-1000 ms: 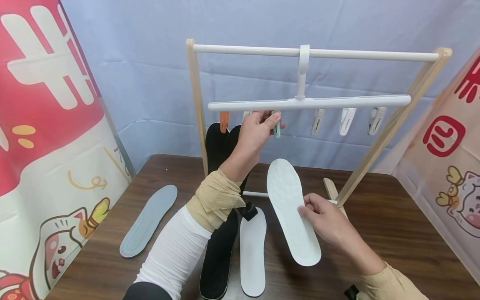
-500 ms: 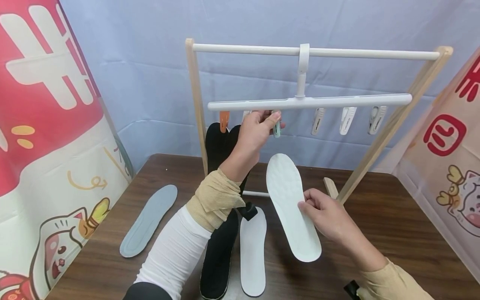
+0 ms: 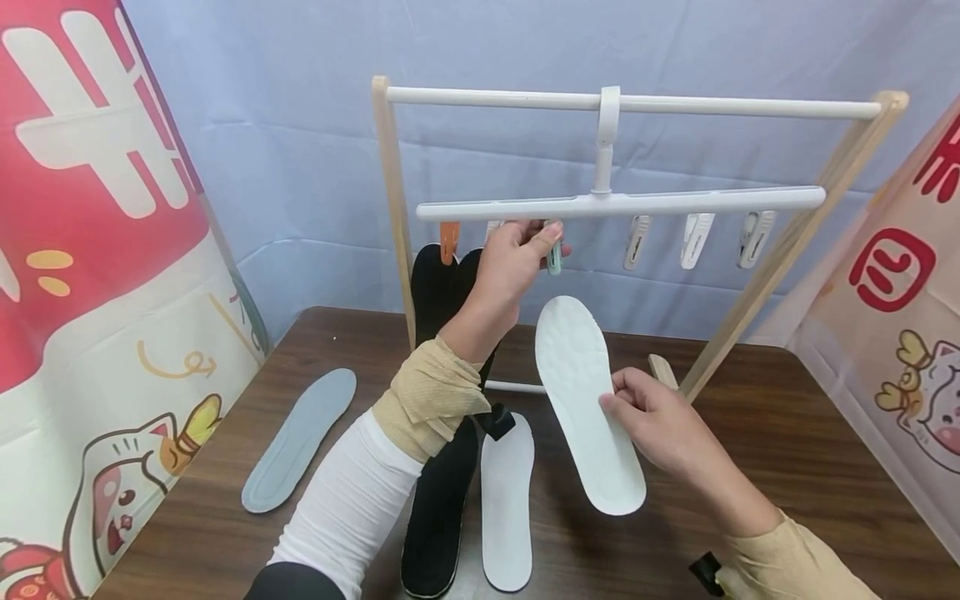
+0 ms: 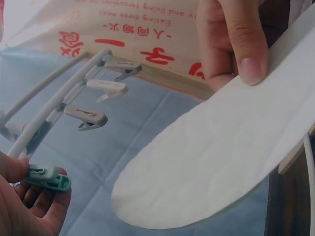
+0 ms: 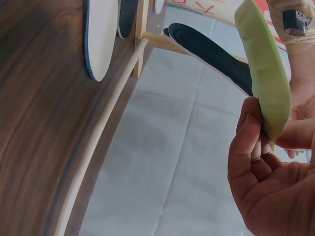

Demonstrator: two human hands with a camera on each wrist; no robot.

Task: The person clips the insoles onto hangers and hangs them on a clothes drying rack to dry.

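My left hand (image 3: 517,258) pinches a pale green clothespin (image 3: 555,257) that hangs under the white hanger bar (image 3: 690,202). In the left wrist view the clothespin (image 4: 49,178) sits between thumb and fingers. My right hand (image 3: 652,417) grips a white insole (image 3: 581,392) by its right edge, thumb on the face toward me. The insole is raised off the table, toe end up, just below the clothespin and apart from it. In the right wrist view the insole (image 5: 266,73) appears edge-on. A pair of black insoles (image 3: 429,292) hangs from an orange clothespin (image 3: 448,242), partly behind my left forearm.
The hanger hooks over the top rod (image 3: 720,106) of a wood-sided rack. Several white and grey clothespins (image 3: 697,242) hang at its right. On the table (image 3: 810,467) lie a grey-blue insole (image 3: 300,442), a black insole (image 3: 438,525) and a white insole (image 3: 507,508).
My right hand has lifted the white insole slightly higher, bringing its toe closer to the green clothespin. My left hand has stayed in place.
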